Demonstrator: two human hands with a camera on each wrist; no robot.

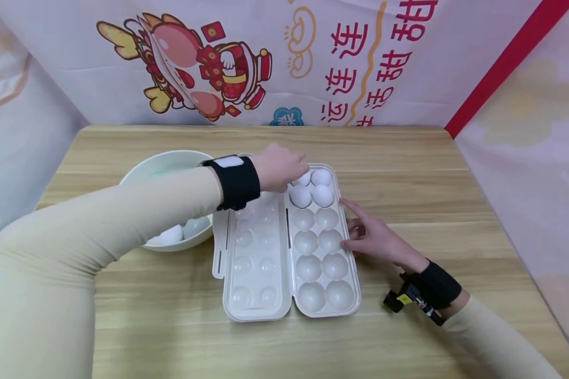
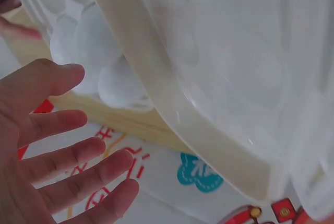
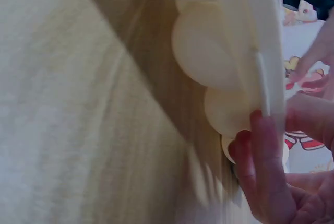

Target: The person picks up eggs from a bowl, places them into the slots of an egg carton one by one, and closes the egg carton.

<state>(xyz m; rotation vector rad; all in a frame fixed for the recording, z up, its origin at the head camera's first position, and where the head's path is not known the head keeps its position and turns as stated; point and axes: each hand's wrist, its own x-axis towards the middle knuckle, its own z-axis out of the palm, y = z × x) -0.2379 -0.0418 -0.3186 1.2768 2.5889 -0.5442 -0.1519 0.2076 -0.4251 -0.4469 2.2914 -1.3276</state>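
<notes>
A white plastic egg carton (image 1: 256, 250) lies unfolded on the table, its lid half on the left and its cupped half on the right. Several white eggs (image 1: 323, 196) sit in the cups at the far end. Over those eggs hovers my left hand (image 1: 280, 166); in the left wrist view its fingers are spread apart and hold nothing, close to the eggs (image 2: 94, 46). My right hand (image 1: 374, 234) grips the carton's right edge. In the right wrist view its thumb is over the rim (image 3: 274, 51) and its fingers are against the side below.
Left of the carton stands a pale round bowl (image 1: 139, 171) with white eggs (image 1: 170, 235) in it, partly hidden by my left sleeve. A printed cloth (image 1: 246, 31) hangs behind the wooden table (image 1: 408, 173).
</notes>
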